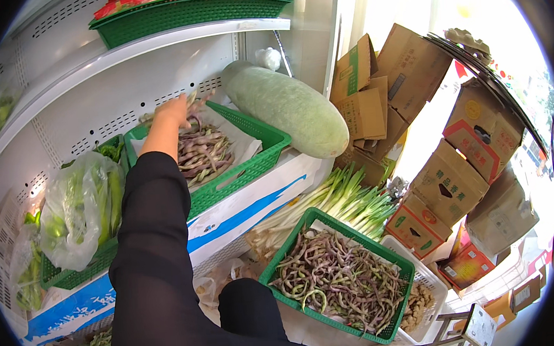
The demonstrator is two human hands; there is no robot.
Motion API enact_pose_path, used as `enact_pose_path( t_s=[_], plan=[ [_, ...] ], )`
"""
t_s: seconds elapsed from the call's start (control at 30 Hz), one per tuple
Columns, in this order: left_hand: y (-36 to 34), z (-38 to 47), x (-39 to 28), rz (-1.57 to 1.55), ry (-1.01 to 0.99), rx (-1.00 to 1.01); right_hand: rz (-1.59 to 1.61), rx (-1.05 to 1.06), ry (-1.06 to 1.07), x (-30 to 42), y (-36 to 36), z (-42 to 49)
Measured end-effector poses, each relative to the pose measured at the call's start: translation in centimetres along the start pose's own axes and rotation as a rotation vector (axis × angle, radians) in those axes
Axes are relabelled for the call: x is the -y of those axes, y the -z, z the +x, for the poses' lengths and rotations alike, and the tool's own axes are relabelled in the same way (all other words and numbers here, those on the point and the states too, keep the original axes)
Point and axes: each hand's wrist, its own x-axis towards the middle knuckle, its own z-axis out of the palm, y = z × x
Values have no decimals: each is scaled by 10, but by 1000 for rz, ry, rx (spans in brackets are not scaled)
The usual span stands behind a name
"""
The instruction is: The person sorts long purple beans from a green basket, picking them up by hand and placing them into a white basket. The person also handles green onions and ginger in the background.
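Observation:
My left hand (172,113) reaches over a green plastic basket (239,178) on the shelf of a display case. Bean pods stick out on both sides of the fingers, which are closed around them; the palm is hidden. Below the hand, purple-streaked bean pods (205,151) lie on a pale paper liner (235,132) in the basket. My right hand is out of view. Near my knee stands a second green basket (293,299), filled with more purple and green bean pods (339,274).
A large winter melon (287,107) rests right of the shelf basket. Bagged green vegetables (84,206) sit left. Green onions (327,198) lie beneath the shelf. Cardboard boxes (451,185), a white ginger basket (435,301) and a small stool (478,327) stand right.

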Motion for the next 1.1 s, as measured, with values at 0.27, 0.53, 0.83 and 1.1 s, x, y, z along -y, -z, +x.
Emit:
enact_pose_path(
  t_s=[0.27,0.53,0.83,1.1],
  plan=[
    [13,9,14,-230,-63,252,-1,-7,24,-12,0,-6],
    [109,-11,-32,-307,-251,71,-250,-48,338,26,11,-34],
    [107,-291,-252,-936,-923,-102,-8,72,56,46,13,-47],
    [-138,-304,-355,-1923,-23,817,-246,82,343,107,-1,-13]
  ],
)
